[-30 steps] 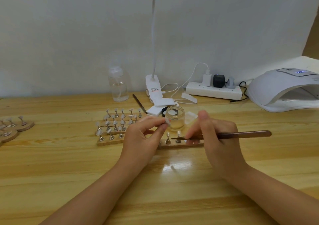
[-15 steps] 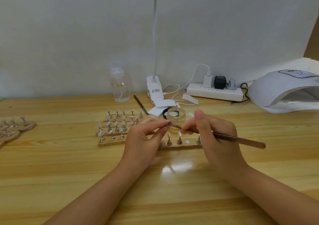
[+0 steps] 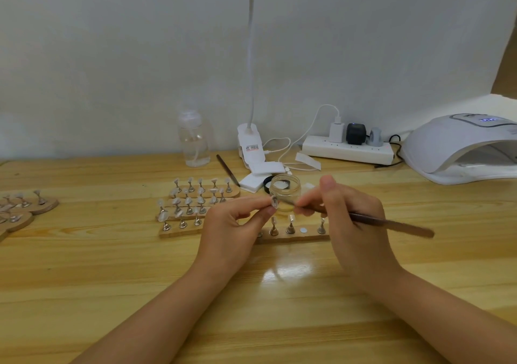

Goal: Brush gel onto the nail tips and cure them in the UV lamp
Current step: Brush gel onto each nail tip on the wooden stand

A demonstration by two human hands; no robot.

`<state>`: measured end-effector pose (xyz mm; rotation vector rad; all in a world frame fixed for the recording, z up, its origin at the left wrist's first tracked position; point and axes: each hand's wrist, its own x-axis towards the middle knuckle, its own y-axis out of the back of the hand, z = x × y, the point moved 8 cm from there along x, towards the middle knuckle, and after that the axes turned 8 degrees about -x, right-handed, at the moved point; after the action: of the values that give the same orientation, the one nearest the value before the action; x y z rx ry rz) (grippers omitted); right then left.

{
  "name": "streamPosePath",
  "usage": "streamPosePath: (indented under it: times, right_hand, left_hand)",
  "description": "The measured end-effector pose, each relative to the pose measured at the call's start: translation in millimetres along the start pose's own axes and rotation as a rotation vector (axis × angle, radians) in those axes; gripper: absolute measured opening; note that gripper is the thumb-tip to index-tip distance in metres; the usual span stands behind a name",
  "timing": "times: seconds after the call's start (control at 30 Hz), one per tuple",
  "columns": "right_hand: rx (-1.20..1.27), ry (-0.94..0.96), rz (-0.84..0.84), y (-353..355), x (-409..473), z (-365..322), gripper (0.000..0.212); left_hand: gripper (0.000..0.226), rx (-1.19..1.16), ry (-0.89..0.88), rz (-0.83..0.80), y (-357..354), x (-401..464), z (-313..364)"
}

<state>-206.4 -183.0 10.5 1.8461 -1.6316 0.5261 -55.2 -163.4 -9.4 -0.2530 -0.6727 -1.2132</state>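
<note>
Clear plastic nail tip (image 3: 274,202) is pinched in the left hand (image 3: 232,229); the right hand (image 3: 355,224) grips a thin dark-handled brush (image 3: 391,224), bristles touching the tip, above the wooden tabletop (image 3: 112,266).

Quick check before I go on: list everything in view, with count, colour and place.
nail tip: one, clear, pinched in left fingers
brush: one, dark handle, in right hand, tip at the nail tip
gel jar: one, clear glass, open, behind the hands
stand strip: one, wood, metal holders, under the hands
stand strips with tips: several, wood, left of centre
round stands: a few, wood, far left edge
UV lamp: one, white, far right
power strip: one, white, rear
bottle: one, clear, rear
desk lamp: one, white, rear centre
spare brush: one, dark, by the desk lamp
table: wood
left hand; right hand
</note>
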Motion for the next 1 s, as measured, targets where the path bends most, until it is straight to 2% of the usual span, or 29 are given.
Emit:
streamPosePath:
  times: [0.1,0.23,0.33,0.47,0.63,0.77,0.87,1.0]
  right_hand:
    - [0.068,-0.039,0.013,1,-2,3,0.044]
    - [-0.014,0.033,0.01,1,-1,-3,0.038]
    - [0.066,-0.029,0.018,1,-3,3,0.042]
    - [-0.044,0.08,0.029,2,-1,-6,0.036]
    - [0.083,-0.013,0.023,2,-4,4,0.044]
    - [-0.066,0.088,0.013,1,0,-2,0.039]
    - [-0.004,0.045,0.004,1,-2,3,0.04]
    - [-0.171,0.199,0.03,4,0,-8,0.04]
  left_hand:
    - [0.029,-0.013,0.017,0.005,0,0,-2]
    - [0.025,-0.023,0.024,0.004,0,0,-2]
    - [0.023,-0.03,0.024,-0.003,0,0,-1]
    - [0.024,-0.023,0.025,-0.008,-1,0,-2]
    - [0.025,-0.018,0.012,-0.001,-1,0,1]
    - [0.027,0.013,0.005,-0.008,-1,1,0]
    - [0.029,0.022,0.014,-0.015,-1,0,1]
    - [0.029,0.026,0.03,-0.008,-1,0,0]
